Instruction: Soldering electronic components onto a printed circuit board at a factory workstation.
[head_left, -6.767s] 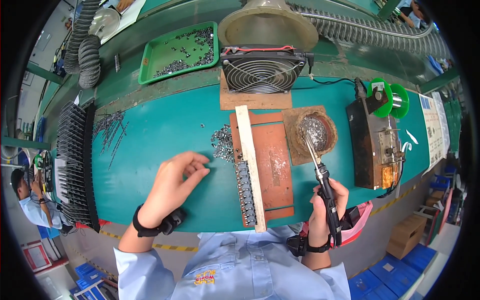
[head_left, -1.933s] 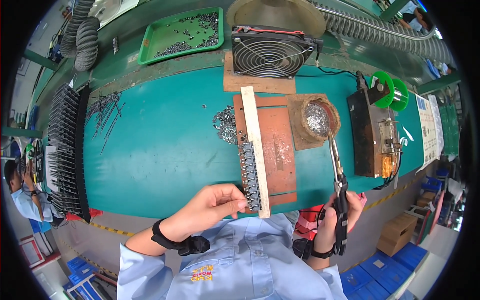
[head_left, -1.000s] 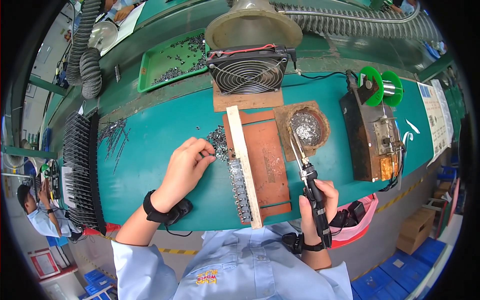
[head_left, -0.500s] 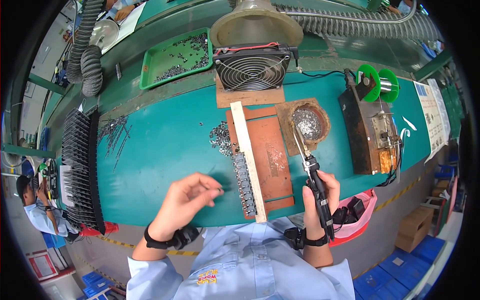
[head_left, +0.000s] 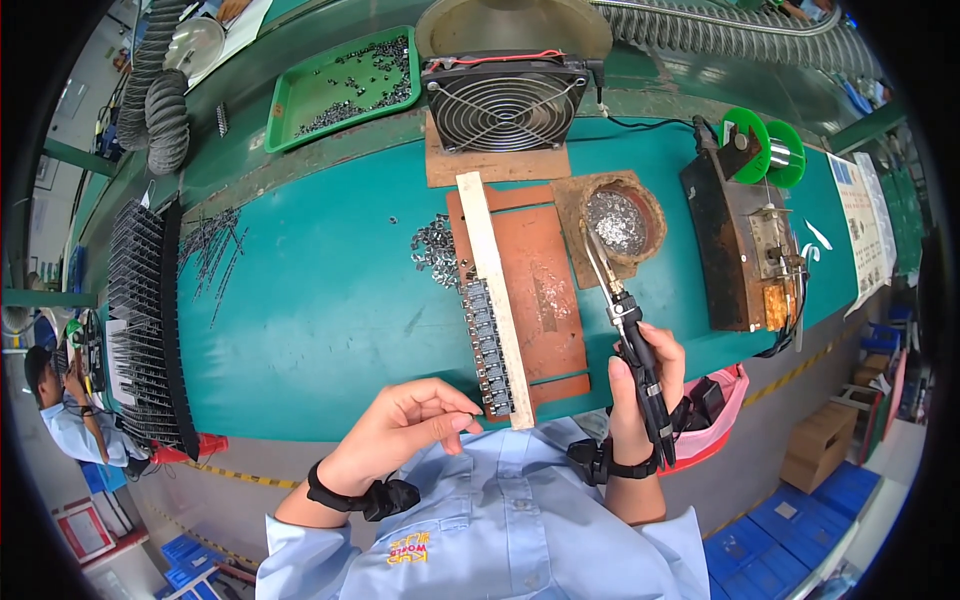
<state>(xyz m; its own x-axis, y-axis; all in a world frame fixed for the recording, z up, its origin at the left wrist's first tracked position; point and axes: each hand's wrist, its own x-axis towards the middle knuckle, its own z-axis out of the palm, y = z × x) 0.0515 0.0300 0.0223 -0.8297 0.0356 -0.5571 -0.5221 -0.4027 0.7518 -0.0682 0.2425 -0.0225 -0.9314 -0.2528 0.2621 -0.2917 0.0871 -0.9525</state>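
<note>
My right hand (head_left: 648, 385) is wrapped round a black soldering iron (head_left: 632, 335), whose metal tip reaches up to the rim of a round pot (head_left: 655, 215) holding silvery solder scraps. My left hand (head_left: 425, 415) pinches a tiny dark part at its fingertips, too small to name, beside the near end of a row of small black components (head_left: 487, 345). That row lies along the left side of a pale wooden strip (head_left: 490, 240), which rests on a reddish-brown board (head_left: 535, 260). A pile of small metal-and-black pieces (head_left: 435, 250) sits at the row's far end.
A fan (head_left: 505, 112) stands behind the board, with a green tray (head_left: 290, 110) of small parts at back left. On the right are a dark box (head_left: 725, 240) and a green solder-wire spool (head_left: 745, 145). A rack of dark pins (head_left: 145, 330) borders the left edge.
My left hand has moved right and nearer to me, up to the near end of the component row. My right hand keeps its hold on the soldering iron. The whole view has shifted slightly.
</note>
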